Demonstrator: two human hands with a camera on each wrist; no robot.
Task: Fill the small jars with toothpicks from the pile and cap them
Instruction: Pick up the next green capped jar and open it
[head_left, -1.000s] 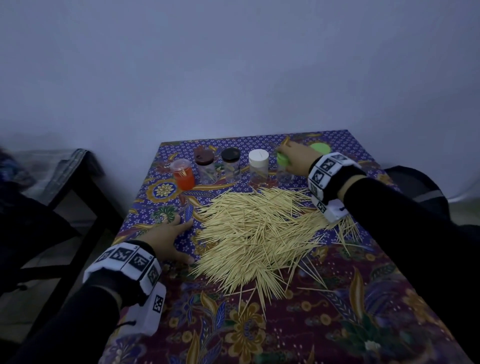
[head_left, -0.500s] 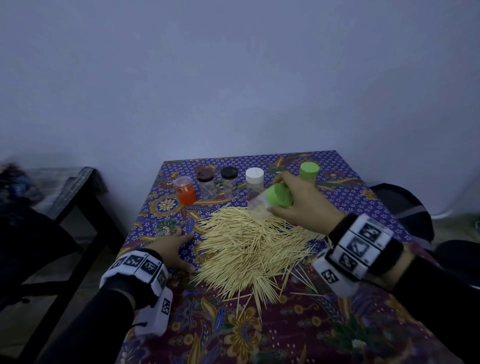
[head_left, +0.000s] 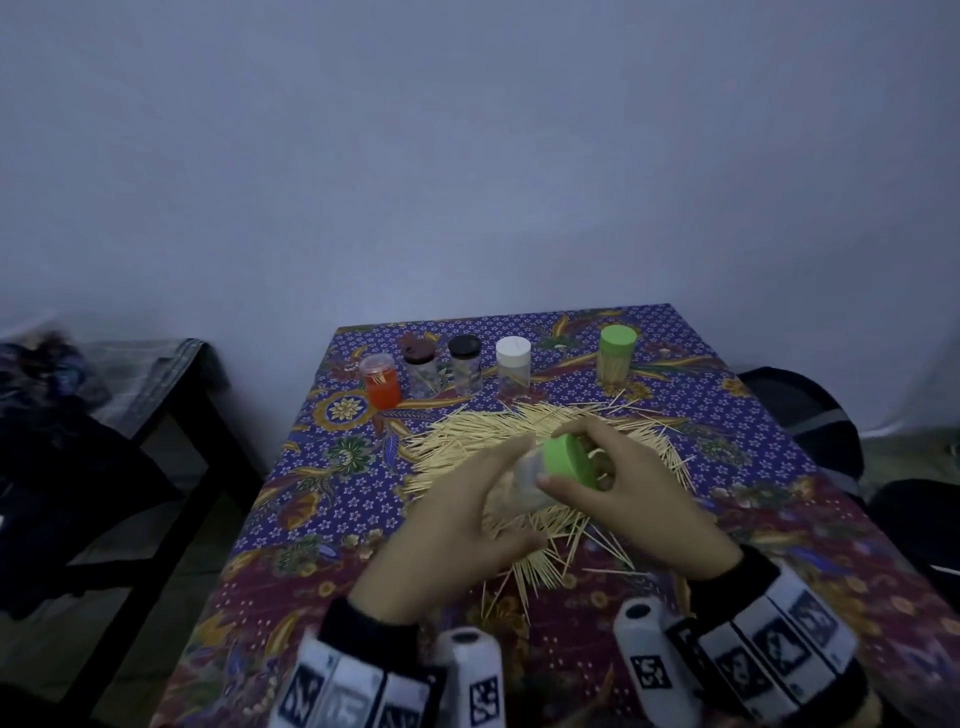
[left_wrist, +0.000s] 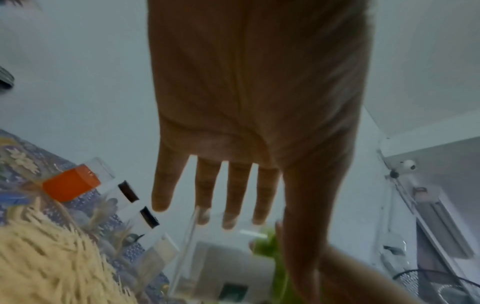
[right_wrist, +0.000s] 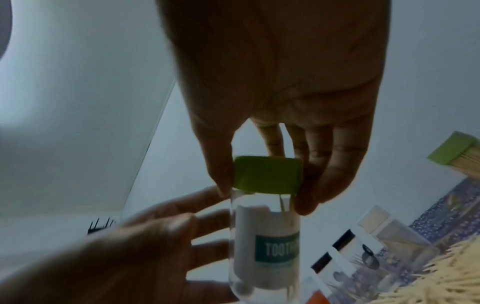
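Note:
A clear jar (head_left: 522, 480) (right_wrist: 265, 246) with a white and teal label hangs tilted over the toothpick pile (head_left: 467, 441) (left_wrist: 46, 263). My right hand (head_left: 563, 457) (right_wrist: 265, 197) pinches its green cap (head_left: 569, 460) (right_wrist: 267, 174) between thumb and fingers. A few toothpicks show inside the jar, under the cap. My left hand (head_left: 514, 493) reaches in from the left with straight, spread fingers. Its fingertips (left_wrist: 228, 222) touch the jar's body without curling round it.
Along the far edge of the patterned tablecloth (head_left: 322, 493) stand an orange jar (head_left: 382, 384), a brown-capped (head_left: 420, 366), a black-capped (head_left: 465, 364) and a white-capped jar (head_left: 513, 366), and a green-capped jar (head_left: 617, 358) full of toothpicks. A dark bench (head_left: 156, 374) is left, a dark bag (head_left: 800, 415) right.
My right hand carried the green-capped jar from the back row toward me, over the pile. My left hand lifted off the table and came across to the jar.

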